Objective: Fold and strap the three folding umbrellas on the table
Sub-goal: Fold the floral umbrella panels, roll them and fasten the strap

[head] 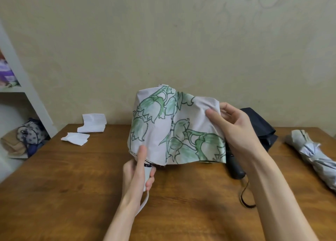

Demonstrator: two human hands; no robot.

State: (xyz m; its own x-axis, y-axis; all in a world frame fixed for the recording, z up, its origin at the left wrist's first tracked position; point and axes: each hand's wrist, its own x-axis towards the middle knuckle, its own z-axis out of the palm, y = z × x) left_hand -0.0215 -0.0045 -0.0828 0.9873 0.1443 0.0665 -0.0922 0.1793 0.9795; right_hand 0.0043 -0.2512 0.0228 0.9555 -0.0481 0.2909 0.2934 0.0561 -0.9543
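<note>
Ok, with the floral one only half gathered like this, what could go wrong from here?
1. The floral umbrella has a loose, billowed canopy, and the right hand pinches only one panel. The pleats may bunch, leaving it too bulky to strap.
2. The left hand grips only the handle, so the umbrella could twist during wrapping.
3. The dark umbrella lies just behind the right hand and could get dragged.

Three umbrellas: one flowered umbrella (163, 131), one dark umbrella (261, 130) just right of it, one grey umbrella (312, 155) farther right. Two paper piles (92, 123) (75, 138) left of it. One bag (31, 133) farther left.
</note>
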